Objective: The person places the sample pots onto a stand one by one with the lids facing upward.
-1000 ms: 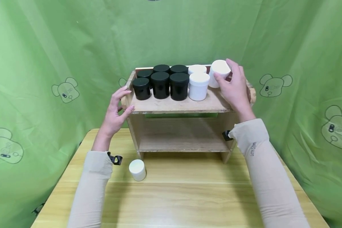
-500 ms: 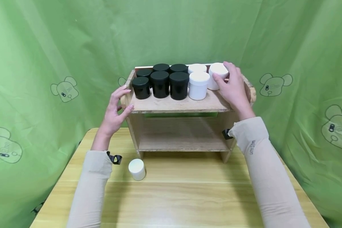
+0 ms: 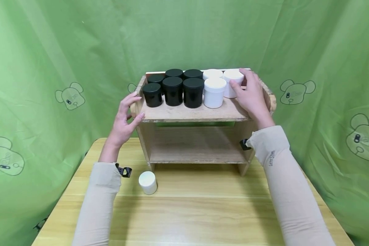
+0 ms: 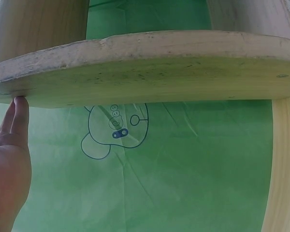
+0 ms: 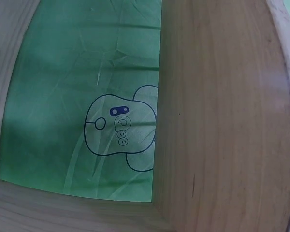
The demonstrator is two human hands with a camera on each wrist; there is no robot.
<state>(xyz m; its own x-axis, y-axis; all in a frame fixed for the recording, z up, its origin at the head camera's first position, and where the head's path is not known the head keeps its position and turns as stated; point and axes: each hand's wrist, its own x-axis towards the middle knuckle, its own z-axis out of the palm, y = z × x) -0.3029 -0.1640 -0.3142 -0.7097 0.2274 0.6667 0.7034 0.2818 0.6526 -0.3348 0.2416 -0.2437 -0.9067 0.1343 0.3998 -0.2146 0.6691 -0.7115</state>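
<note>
My right hand (image 3: 250, 92) grips a white lidded jar (image 3: 231, 85) from its right side, thumb in front. That jar stands in the back row at the right of a wooden shelf's top board (image 3: 178, 114). Beside it are a front white jar (image 3: 214, 95) and a back one (image 3: 212, 73). Several black lidded jars (image 3: 193, 95) fill the left part in two rows. My left hand (image 3: 123, 118) rests on the shelf's left side panel (image 3: 139, 99), fingers fairly straight. In the left wrist view its fingertips (image 4: 21, 102) touch the panel's edge. The right wrist view hides my right hand.
A single white jar (image 3: 148, 183) stands on the wooden table (image 3: 200, 218), in front of the shelf's left leg. The shelf's lower board (image 3: 196, 145) lies beneath the top one. A green curtain (image 3: 184, 37) hangs behind and around the table.
My right hand has lowered the white jar and moved it slightly left, close to the other white jars. My left hand stays at the side panel.
</note>
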